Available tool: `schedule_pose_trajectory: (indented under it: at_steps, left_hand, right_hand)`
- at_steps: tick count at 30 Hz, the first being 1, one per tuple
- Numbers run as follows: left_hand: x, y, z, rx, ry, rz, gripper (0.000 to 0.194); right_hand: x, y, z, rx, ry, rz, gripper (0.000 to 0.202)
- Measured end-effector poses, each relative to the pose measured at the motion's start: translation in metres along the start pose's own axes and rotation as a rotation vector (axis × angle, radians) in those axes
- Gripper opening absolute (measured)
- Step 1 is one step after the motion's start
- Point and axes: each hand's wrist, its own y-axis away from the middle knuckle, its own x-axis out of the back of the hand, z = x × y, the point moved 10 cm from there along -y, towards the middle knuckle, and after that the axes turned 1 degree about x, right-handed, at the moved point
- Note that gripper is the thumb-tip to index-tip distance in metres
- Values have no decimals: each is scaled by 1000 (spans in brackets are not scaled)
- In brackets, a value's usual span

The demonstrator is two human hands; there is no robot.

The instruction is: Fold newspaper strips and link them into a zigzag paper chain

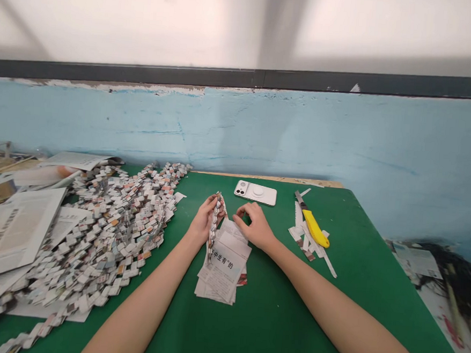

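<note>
My left hand (pixel 206 217) is closed around a narrow zigzag chain of folded newspaper (pixel 214 223), held nearly upright above the table. A small stack of cut newspaper pieces (pixel 225 264) lies fanned out under and beside the chain, with large printed characters on its upper sheet. At the stack's top right edge is my right hand (pixel 254 226), its thumb and fingers curled together as in a pinch. Whatever sits between those fingertips, if anything, is too small to make out.
A big heap of folded-paper chain (pixel 118 233) covers the left of the green table (pixel 282 314), beside newspaper sheets (pixel 12 231). A white phone (pixel 264 194) lies behind my hands. To the right, a yellow-handled utility knife (pixel 314 228) rests on paper scraps (pixel 306 240).
</note>
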Motion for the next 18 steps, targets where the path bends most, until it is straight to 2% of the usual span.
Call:
schedule_pose_trajectory:
  at_steps: [2,4,7,12,18]
  left_hand:
    - [-1,-1,1,3,76,-15,20]
    - [0,0,1,13,110,-10,15]
    - [1,0,0,26,135,0,10]
    - [-1,0,0,28,147,-13,8]
    - [0,1,0,26,109,6,10]
  right_hand:
    - [0,1,-6,28,157,18,24]
    - [-6,2,-10,51,256,-38,30]
    - [-20,4,-15,102,316,-157,45]
    - [-25,2,-9,88,385,-172,66]
    - [-29,1,0,65,379,-187,58]
